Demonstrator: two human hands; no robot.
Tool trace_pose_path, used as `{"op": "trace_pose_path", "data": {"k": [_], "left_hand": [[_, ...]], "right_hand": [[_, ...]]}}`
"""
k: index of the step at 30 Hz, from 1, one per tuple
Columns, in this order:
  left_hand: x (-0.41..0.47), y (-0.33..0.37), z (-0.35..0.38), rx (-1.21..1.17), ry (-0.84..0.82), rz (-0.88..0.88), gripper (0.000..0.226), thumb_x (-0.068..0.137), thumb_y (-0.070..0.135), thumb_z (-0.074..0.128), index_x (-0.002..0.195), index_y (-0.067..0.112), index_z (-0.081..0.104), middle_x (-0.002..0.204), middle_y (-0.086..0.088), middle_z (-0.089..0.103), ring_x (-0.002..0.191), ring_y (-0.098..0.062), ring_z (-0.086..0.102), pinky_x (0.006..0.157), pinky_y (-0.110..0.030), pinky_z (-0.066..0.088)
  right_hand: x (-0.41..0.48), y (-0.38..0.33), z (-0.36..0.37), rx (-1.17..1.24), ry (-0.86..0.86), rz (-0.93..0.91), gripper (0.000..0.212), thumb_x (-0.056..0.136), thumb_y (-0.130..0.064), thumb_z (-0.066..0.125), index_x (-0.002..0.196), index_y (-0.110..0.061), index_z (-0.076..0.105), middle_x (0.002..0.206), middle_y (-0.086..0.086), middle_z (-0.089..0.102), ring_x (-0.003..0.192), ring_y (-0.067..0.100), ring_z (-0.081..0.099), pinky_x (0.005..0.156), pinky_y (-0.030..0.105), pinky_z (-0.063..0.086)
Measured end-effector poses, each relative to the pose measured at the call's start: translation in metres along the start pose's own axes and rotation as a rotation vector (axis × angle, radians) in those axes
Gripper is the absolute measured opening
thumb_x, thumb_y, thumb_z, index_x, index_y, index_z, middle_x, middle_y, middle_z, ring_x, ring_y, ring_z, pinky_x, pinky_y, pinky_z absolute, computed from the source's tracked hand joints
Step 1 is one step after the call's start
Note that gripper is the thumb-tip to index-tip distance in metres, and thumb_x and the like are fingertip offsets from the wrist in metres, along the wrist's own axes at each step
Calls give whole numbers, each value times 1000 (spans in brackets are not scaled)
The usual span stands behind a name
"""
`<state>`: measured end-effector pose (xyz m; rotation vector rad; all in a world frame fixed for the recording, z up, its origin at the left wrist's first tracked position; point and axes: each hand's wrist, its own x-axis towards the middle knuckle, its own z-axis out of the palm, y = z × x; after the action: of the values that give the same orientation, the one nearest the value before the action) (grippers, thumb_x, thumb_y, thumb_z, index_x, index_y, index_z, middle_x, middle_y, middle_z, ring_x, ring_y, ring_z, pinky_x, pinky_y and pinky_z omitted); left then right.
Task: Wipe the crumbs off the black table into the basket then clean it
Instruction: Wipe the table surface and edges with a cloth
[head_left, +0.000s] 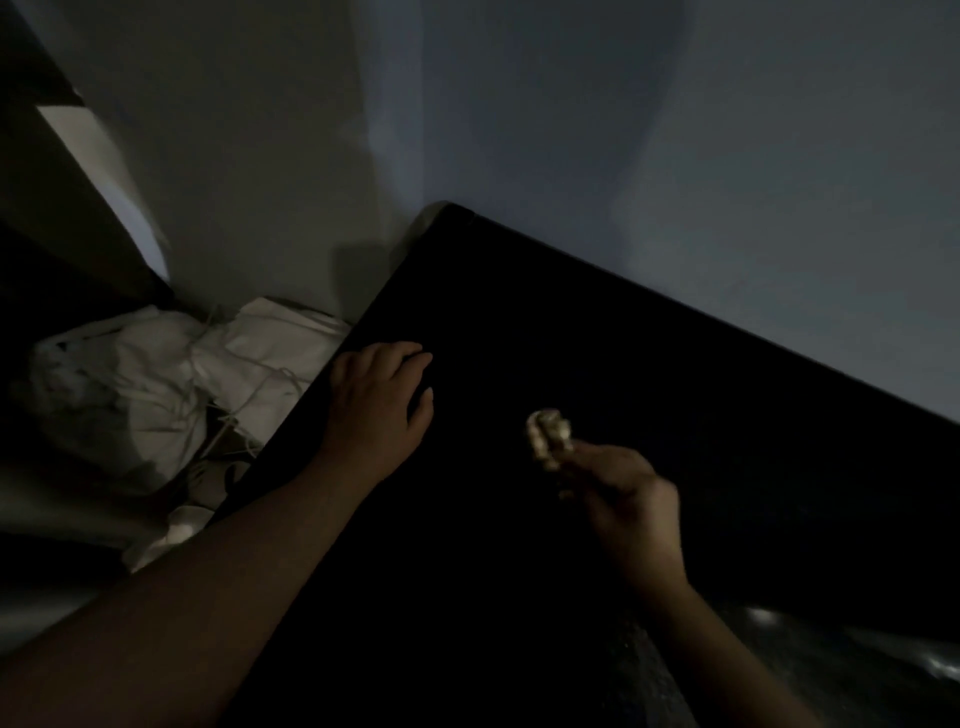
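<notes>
The black table (649, 364) fills the middle of the dim head view, its far corner against the wall. My left hand (376, 402) lies palm down at the table's left edge, fingers spread, holding nothing. Over the table's middle, my right hand (621, 496) pinches a small pale crumpled wad (549, 436), perhaps a cloth or tissue, at its fingertips. No crumbs show on the dark surface. I see no basket.
White cloth bags (171, 384) with loose strings lie heaped on the floor left of the table. A grey wall (675, 156) rises behind the table. A dark slanted structure (47, 182) stands at the far left. Something shiny (883, 654) sits at the lower right.
</notes>
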<state>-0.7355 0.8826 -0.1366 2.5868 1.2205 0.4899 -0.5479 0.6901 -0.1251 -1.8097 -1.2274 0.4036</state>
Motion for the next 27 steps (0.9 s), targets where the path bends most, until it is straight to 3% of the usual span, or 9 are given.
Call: {"op": "trace_pose_path", "data": {"k": [2,4,7,10,12,16,20,24,27], "left_hand": [[-12,7,-7,-67,34,-43,44,86,36,41,117,14,62,120,-3,58,109,-21,46,93,-44,36],[-32,14,-12,-131,17,-63,43,87,37,40,117,15,62,118,-2,57,108,-21,46,95,-44,36],[-67,18,-17,-197,-46,-43,41,88,38,42,116,18,63,113,2,58,105,-20,52,93,-43,41],[-98,17,-26,-222,-78,-59,38,88,38,42,116,20,62,114,6,57,105,-16,51,94,-38,41],[-114,16,-33,-212,-107,-64,38,89,39,41,116,22,61,115,8,55,107,-13,49,95,-35,39],[-139,12,-48,-249,-148,-63,40,90,39,39,118,20,61,116,6,56,108,-15,49,94,-36,39],[-165,12,-55,-248,-133,-68,41,88,38,41,115,17,63,115,2,59,106,-20,53,90,-41,43],[-186,12,-55,-285,-172,-77,44,89,38,39,116,14,63,117,-2,59,109,-22,50,91,-47,44],[-194,12,-56,-246,-180,-53,43,89,38,39,118,15,62,119,-2,58,110,-19,47,91,-46,43]], "right_hand": [[13,7,-13,22,129,86,52,80,3,72,99,-46,71,96,-29,67,95,3,65,86,21,51],[17,15,-16,-35,175,109,44,81,2,71,106,-34,69,97,-21,65,96,14,66,86,31,53],[-1,12,-1,-96,151,109,34,80,-8,68,105,-31,69,100,-11,65,99,20,64,90,18,46],[-33,-1,18,-97,96,74,31,75,-11,68,102,-25,75,105,-26,60,100,10,61,88,7,42],[-57,-12,25,-81,17,67,35,72,-11,70,101,-29,75,102,-33,59,98,4,61,87,9,45],[-82,-29,19,12,-119,69,46,71,-1,76,106,-31,73,103,-29,65,100,2,62,87,18,50],[-76,-23,-5,21,92,186,40,79,3,72,108,-25,73,106,-9,69,101,13,64,87,24,50],[-103,-26,4,-151,82,209,40,75,2,75,106,-22,74,107,-7,61,101,19,63,86,0,36],[-143,-43,23,-152,-1,96,35,77,-14,72,107,-31,72,112,-15,62,102,6,58,89,3,38]]}}
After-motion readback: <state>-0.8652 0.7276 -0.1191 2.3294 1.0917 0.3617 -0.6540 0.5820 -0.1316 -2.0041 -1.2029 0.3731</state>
